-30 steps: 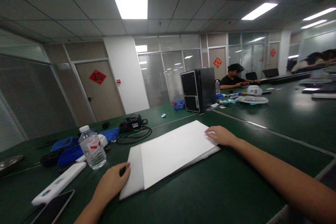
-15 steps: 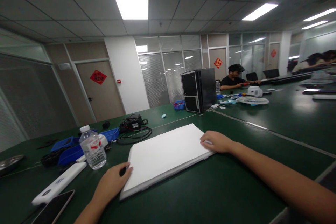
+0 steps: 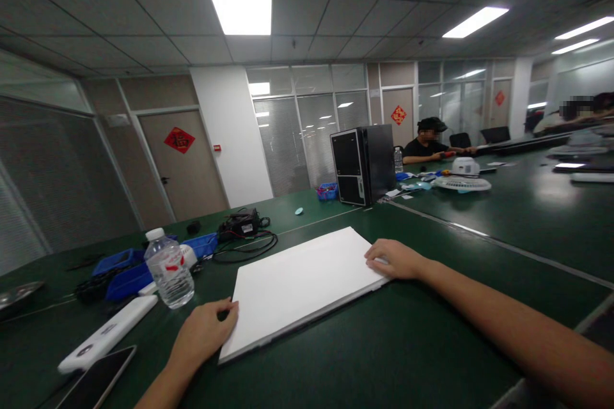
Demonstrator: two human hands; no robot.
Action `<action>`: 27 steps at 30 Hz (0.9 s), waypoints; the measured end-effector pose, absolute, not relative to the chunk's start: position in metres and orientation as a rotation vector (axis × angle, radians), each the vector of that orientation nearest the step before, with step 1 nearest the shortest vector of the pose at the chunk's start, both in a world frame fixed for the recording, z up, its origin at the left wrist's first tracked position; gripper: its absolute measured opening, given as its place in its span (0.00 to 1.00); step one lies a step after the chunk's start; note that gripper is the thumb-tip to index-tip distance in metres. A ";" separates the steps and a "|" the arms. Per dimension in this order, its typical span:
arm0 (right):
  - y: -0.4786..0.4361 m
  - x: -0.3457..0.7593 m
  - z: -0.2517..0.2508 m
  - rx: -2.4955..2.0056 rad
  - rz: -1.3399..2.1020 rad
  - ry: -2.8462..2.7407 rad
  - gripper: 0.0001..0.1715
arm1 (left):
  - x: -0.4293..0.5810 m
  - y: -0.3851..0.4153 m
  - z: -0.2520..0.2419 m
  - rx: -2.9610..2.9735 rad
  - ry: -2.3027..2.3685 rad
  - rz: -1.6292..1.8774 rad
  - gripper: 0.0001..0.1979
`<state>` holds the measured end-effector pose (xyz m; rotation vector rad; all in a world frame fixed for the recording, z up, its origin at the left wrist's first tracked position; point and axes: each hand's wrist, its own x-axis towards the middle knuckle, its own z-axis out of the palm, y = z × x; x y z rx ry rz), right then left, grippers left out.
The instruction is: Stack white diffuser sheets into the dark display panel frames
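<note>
On the dark green table (image 3: 364,339) lies a flat white rectangular slab (image 3: 307,287), smooth on top, with a thin grey layer showing under its near edge. Whether it is a stack of paper or a shallow box I cannot tell. My left hand (image 3: 206,326) is at its left edge, thumb and index finger curled against the side. At the right edge my right hand (image 3: 396,259) has its fingers bent over the corner area. Both hands hold the slab between them.
To the left stand a water bottle (image 3: 169,268), a long white device (image 3: 108,335), a phone (image 3: 98,380) and blue trays (image 3: 129,280). Behind are a black adapter with cable (image 3: 244,223) and a computer tower (image 3: 362,165). A person (image 3: 425,144) sits at the far side.
The slab's top has sunk slightly and its near edge looks thinner. My left hand has shifted a little left; my right hand has hardly moved.
</note>
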<state>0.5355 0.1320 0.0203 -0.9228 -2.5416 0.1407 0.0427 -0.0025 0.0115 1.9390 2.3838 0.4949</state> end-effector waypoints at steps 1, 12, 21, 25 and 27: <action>0.132 0.535 0.021 -0.935 0.136 -2.546 0.18 | 0.043 -0.003 0.012 1.943 2.383 0.497 0.26; 0.153 0.541 0.004 -1.515 0.058 -2.283 0.32 | 0.038 0.003 0.003 1.952 2.398 0.502 0.30; 0.166 0.544 -0.009 -1.370 0.321 -2.193 0.25 | 0.036 0.005 -0.002 2.076 2.297 0.482 0.30; 0.177 0.548 -0.011 -1.254 0.544 -2.051 0.21 | 0.036 0.005 -0.003 2.100 2.291 0.494 0.30; 0.182 0.552 -0.011 -1.195 0.675 -1.963 0.21 | 0.035 0.006 -0.004 2.099 2.298 0.500 0.29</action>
